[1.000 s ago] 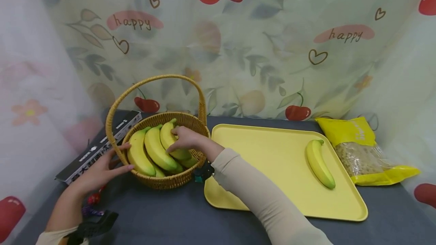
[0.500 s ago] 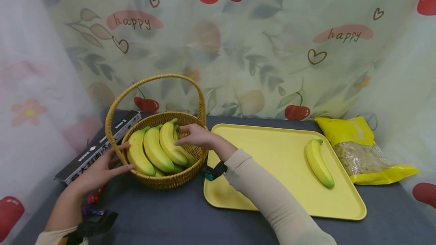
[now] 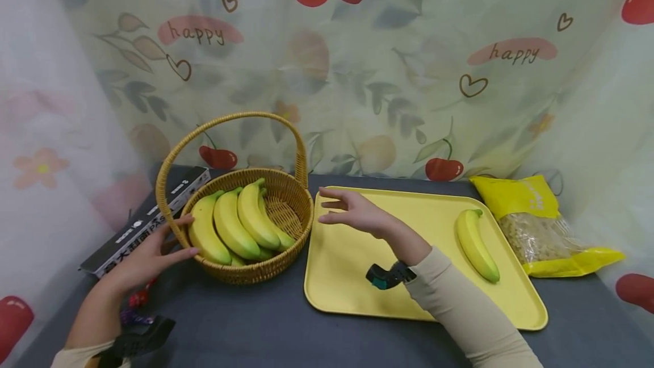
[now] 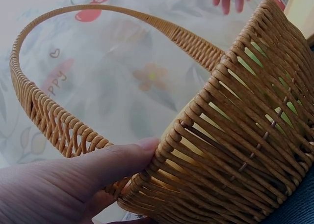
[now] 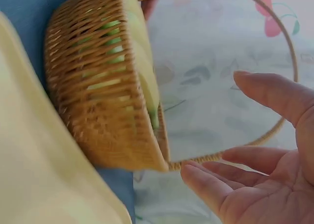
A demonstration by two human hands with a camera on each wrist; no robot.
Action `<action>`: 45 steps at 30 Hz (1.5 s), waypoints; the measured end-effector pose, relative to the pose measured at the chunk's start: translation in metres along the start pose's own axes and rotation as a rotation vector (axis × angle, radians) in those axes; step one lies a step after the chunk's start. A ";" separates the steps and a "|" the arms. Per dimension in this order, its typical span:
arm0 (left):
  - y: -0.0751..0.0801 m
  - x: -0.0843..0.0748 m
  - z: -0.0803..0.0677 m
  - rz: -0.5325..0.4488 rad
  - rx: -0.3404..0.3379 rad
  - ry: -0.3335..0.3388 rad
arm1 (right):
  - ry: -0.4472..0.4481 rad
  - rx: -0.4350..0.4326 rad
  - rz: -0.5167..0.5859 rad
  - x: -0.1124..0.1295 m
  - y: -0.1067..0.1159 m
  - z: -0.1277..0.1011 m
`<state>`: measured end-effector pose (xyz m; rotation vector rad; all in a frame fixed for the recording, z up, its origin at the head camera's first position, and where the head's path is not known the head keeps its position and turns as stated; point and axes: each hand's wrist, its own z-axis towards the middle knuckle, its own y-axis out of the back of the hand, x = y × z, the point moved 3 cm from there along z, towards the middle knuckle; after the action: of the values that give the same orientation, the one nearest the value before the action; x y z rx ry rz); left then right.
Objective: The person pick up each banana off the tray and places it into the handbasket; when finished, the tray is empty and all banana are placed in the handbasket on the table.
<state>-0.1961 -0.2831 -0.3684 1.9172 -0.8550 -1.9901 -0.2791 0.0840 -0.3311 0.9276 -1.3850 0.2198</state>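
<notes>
A wicker basket (image 3: pixel 250 275) with a tall hoop handle stands at the left, holding several yellow bananas (image 3: pixel 235 225) with greenish tips. My left hand (image 3: pixel 145 260) grips the basket's left side at the foot of the handle; in the left wrist view its thumb (image 4: pixel 125 157) presses on the rim, while its other fingers are mostly hidden. Over the left part of a yellow tray (image 3: pixel 352 288), right of the basket, my right hand (image 3: pixel 360 214) hovers with fingers extended and nothing in it. One banana (image 3: pixel 477 246) lies on the tray's right side.
Behind my left hand, a long dark box (image 3: pixel 143 223) lies slanted beside the basket. A yellow bag (image 3: pixel 541 231) with a see-through window leans by the tray's right edge. Small red beads (image 3: pixel 138 298) lie near my left wrist. A printed curtain (image 3: pixel 378 90) hangs behind the dark tabletop.
My right hand has let go of a banana in the basket, which now rests with the others, and has moved right over the tray. My left hand has stayed on the basket.
</notes>
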 end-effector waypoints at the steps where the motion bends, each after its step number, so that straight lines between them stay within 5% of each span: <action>1: 0.000 0.000 0.000 0.000 0.001 0.006 | 0.007 -0.003 -0.008 -0.001 0.003 -0.007; 10: -0.003 0.002 -0.002 0.004 0.001 0.011 | 0.023 -0.075 -0.053 -0.020 0.031 -0.062; 26: -0.002 -0.002 -0.003 0.012 -0.006 0.024 | -0.106 -0.388 -0.129 -0.073 0.084 -0.152; 37: -0.001 -0.005 -0.003 0.017 -0.007 0.004 | -0.253 -0.576 -0.146 -0.119 0.122 -0.185; 45: 0.000 -0.005 -0.002 0.005 0.002 0.011 | -0.343 -0.596 -0.118 -0.160 0.128 -0.194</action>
<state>-0.1941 -0.2811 -0.3644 1.9239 -0.8584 -1.9746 -0.2532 0.3563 -0.4021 0.5524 -1.5758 -0.4436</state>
